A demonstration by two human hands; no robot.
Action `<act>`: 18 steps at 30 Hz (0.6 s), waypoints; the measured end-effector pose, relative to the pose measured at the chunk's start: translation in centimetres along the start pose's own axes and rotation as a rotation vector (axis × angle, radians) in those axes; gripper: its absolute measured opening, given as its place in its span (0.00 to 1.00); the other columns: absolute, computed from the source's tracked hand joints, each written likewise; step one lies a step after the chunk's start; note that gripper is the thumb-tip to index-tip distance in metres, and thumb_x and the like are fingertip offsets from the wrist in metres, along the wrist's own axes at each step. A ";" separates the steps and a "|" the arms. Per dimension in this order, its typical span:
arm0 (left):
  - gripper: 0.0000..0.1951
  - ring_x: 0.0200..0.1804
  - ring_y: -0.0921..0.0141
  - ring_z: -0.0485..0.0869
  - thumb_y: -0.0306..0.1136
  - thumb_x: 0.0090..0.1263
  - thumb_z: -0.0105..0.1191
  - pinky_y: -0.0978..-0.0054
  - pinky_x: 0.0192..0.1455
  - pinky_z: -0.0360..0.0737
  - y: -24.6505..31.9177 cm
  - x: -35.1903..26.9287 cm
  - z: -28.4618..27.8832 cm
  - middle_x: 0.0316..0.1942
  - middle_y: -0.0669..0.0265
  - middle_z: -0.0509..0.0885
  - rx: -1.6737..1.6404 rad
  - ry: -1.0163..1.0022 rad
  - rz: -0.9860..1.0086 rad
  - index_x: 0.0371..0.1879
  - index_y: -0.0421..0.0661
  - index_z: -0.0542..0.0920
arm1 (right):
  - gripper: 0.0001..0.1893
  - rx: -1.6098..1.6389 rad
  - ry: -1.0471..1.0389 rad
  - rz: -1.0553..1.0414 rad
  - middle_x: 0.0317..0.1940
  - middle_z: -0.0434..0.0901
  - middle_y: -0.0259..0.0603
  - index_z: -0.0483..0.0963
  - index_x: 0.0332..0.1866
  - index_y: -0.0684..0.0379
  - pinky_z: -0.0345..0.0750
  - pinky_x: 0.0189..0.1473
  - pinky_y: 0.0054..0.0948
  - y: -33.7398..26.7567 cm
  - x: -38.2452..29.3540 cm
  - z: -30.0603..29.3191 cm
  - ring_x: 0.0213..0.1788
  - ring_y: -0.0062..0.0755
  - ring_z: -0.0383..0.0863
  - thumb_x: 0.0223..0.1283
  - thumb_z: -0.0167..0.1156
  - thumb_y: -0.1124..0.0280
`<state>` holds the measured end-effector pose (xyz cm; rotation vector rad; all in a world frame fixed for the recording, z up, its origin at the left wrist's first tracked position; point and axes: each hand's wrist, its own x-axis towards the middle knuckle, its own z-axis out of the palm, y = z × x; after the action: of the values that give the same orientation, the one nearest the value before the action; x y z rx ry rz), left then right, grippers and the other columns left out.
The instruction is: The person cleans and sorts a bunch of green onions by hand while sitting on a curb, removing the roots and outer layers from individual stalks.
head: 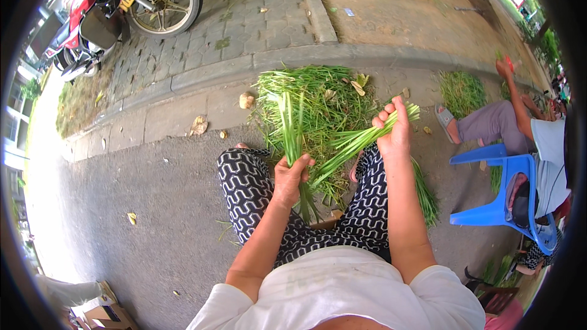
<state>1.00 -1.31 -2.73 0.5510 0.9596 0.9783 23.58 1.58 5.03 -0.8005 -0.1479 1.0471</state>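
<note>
My left hand [291,178] is closed around a small bunch of long green leafy stems [290,130], pale ends pointing away from me and darker leaves hanging below the fist. In my right hand [394,130] is a thicker bunch of the same stems [355,146], its pale ends up at the right and its leaves slanting down to the left between my knees. A large loose heap of green stems and trimmings [312,85] covers the ground beyond and between my feet. More long green leaves [425,195] lie beside my right leg.
To the right, a person [550,156] sits by a blue plastic chair [497,192], near another green heap [462,94]. A stone kerb [275,58] runs beyond my heap. A red motorcycle [87,13] stands at upper left. Cardboard boxes [107,316] and another person's leg [75,291] are at lower left.
</note>
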 end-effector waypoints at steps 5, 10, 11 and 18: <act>0.05 0.16 0.82 0.69 0.30 0.61 0.57 0.87 0.17 0.65 0.8 -1.1 2.1 0.27 0.66 0.83 0.066 -0.080 -0.030 0.32 0.43 0.78 | 0.09 -0.103 0.015 -0.044 0.22 0.70 0.30 0.69 0.32 0.55 0.65 0.19 0.22 0.7 -1.9 2.6 0.20 0.19 0.68 0.55 0.61 0.65; 0.07 0.15 0.81 0.68 0.32 0.61 0.57 0.87 0.18 0.65 1.4 -2.0 3.3 0.27 0.65 0.82 0.079 -0.168 -0.094 0.34 0.42 0.78 | 0.10 -0.170 0.014 -0.066 0.22 0.70 0.31 0.69 0.32 0.57 0.66 0.19 0.22 0.7 -2.9 4.2 0.20 0.20 0.69 0.54 0.61 0.64; 0.08 0.15 0.81 0.68 0.32 0.61 0.57 0.87 0.18 0.65 1.5 -2.1 3.5 0.27 0.65 0.82 0.082 -0.182 -0.111 0.34 0.42 0.77 | 0.10 -0.179 0.014 -0.069 0.22 0.70 0.31 0.69 0.32 0.57 0.66 0.18 0.22 0.7 -3.0 4.3 0.20 0.20 0.69 0.54 0.61 0.64; 0.09 0.17 0.82 0.69 0.32 0.59 0.59 0.87 0.18 0.65 1.4 -2.7 3.9 0.26 0.68 0.80 0.115 -0.277 -0.115 0.35 0.42 0.77 | 0.10 -0.220 -0.002 -0.099 0.23 0.70 0.32 0.71 0.36 0.58 0.66 0.19 0.22 0.9 -3.8 4.7 0.21 0.20 0.69 0.55 0.60 0.64</act>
<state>3.19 -2.91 1.37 0.6999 0.7926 0.7250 18.77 1.16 8.80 -0.9805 -0.3051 0.9485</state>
